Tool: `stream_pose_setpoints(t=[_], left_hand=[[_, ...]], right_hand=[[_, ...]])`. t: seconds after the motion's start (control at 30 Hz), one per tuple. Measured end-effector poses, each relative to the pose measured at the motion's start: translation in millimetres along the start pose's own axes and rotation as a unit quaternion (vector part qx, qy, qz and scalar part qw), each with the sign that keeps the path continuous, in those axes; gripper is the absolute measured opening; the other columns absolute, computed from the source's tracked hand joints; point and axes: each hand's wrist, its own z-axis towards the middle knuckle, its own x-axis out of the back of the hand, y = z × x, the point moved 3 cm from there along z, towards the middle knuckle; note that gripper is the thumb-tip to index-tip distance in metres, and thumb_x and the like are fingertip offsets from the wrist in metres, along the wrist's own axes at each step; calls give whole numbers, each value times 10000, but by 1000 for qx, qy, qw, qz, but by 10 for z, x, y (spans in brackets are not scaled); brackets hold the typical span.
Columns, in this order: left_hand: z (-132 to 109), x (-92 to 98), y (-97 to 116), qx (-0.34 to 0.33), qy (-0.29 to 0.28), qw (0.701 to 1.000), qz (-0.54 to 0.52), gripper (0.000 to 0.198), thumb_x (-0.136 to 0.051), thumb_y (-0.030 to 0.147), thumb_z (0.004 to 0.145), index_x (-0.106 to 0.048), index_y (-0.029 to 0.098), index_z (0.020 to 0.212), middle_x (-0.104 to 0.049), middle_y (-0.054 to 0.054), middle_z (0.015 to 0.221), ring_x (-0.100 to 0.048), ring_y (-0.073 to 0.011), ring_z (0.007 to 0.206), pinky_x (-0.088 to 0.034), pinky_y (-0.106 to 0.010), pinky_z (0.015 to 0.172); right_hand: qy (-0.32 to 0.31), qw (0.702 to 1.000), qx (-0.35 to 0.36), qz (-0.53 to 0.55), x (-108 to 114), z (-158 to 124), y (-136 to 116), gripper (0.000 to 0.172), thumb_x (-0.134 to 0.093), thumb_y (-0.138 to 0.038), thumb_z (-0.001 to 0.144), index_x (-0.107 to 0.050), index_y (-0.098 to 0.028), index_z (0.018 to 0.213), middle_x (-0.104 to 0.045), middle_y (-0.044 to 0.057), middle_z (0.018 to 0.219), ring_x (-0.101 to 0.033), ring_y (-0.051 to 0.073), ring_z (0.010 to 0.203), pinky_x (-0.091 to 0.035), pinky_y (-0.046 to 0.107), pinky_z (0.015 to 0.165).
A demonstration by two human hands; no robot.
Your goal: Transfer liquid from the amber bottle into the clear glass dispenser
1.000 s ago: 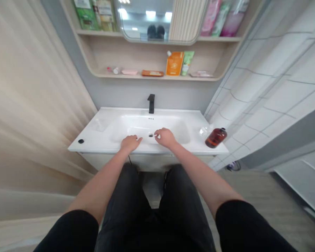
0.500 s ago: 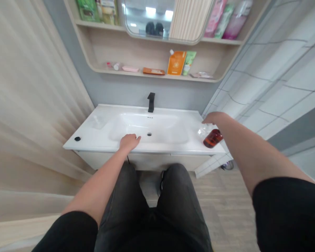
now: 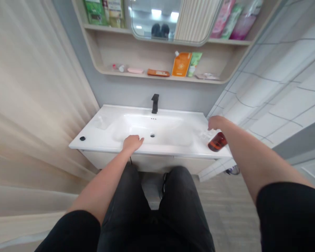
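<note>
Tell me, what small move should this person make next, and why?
Probably lower the right hand and close it around the amber-brown bottle, because that hand hangs just beyond the bottle, apparently not touching it, while the left hand rests at the front edge of the white ceramic washbasin and holds nothing.

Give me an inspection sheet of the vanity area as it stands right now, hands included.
Surface: white basin counter, with an open drain in the bowl.
Job's things: amber bottle, tilted in view, with a clear item beside it.
Clutter: small black round disc at the counter's left end.
Hands: right hand at the bottle's far side, contact cannot be told; left hand on the basin's front rim, holding nothing.
Cables: thin dark line below the counter edge, possibly a cord.
Surroundings: black faucet, wooden shelf with toiletries, curtain at left, tiled wall at right.
</note>
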Motion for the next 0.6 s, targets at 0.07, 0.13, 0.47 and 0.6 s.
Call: stream_pose_setpoints(t=[0.07,0.13,0.47,0.6], left_hand=[[-5,2,7,5,-4,1000,-13,551,-578,665,998,-881,206,1020,-835,-257,1144,-764,-484,1175,-548,-562,1013],[-11,4,8,12,0,999,-36,530,-621,664,972,-876,203,1032,-830,-261,1169,-752,-508,1208,-534,-586,1033],[44,43,45,-80,-28,956,-280,853,-942,462,726,-670,233,1502,-712,-213,1505,-739,-388,1290,-567,-493,1091],[59,-69,360,-142,-50,880,-450,1111,-1012,385,607,-546,259,1608,-567,-245,1661,-690,-372,1365,-591,-483,1048]], right_hand=[[-24,999,31,-24,96,12,-156,211,-940,-316,856,-911,-129,949,-855,194,1044,-790,292,1023,-559,375,930],[-8,998,51,-32,258,-5,-355,269,-916,-346,893,-911,-166,1093,-845,195,1193,-779,322,1141,-577,405,978],[129,937,285,153,797,-539,-1784,180,-985,-265,775,-926,-272,945,-871,82,1011,-791,317,1059,-579,363,980],[135,891,369,228,740,-774,-2354,152,-991,-228,711,-911,-290,824,-858,43,872,-794,301,919,-579,359,912]])
